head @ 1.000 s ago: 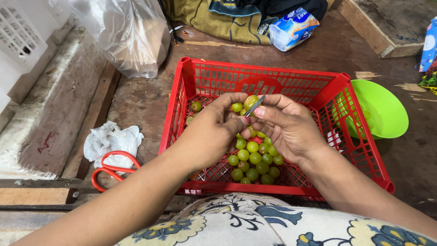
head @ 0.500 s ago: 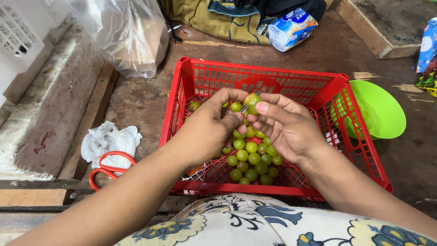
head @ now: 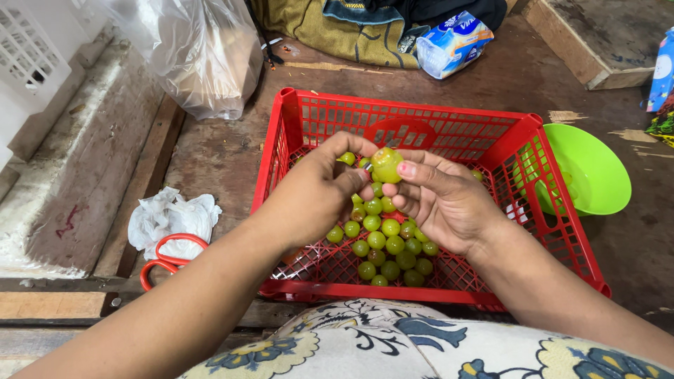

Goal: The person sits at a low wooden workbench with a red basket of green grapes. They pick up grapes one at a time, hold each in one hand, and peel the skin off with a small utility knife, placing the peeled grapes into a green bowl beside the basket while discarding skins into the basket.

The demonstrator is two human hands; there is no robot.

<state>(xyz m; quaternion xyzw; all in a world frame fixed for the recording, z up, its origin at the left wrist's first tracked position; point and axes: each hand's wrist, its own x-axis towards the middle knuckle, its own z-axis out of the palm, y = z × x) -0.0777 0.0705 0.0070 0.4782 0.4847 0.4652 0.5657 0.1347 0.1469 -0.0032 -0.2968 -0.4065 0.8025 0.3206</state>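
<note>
above the red plastic crate [head: 312, 116], both hands meet over a heap of small green fruits [head: 385, 244]. right hand [head: 444, 203] is half curled, palm turned up and inward, its thumb and forefinger pinched on one yellow-green fruit [head: 387, 164] held at the fingertips; the other fingers bend loosely under it. left hand [head: 317, 195] is closed into a loose fist, knuckles up, thumb and forefinger pressed together on a small dark-and-metal object [head: 367, 165] that touches the held fruit's left side; whether it is a blade or something else cannot be told. another green fruit peeks out just behind the left fingers. both forearms reach in from the bottom of the view, the left one coming diagonally from the lower left, the right from the lower right, wrists raised above the crate's floor. the loose fruits lie on the crate's mesh bottom directly beneath the hands. beside the crate's right wall sits a green bowl [head: 597, 175]. left of the crate, on the floor, lie red-handled scissors [head: 167, 256] against a crumpled white bag [head: 168, 217].
</note>
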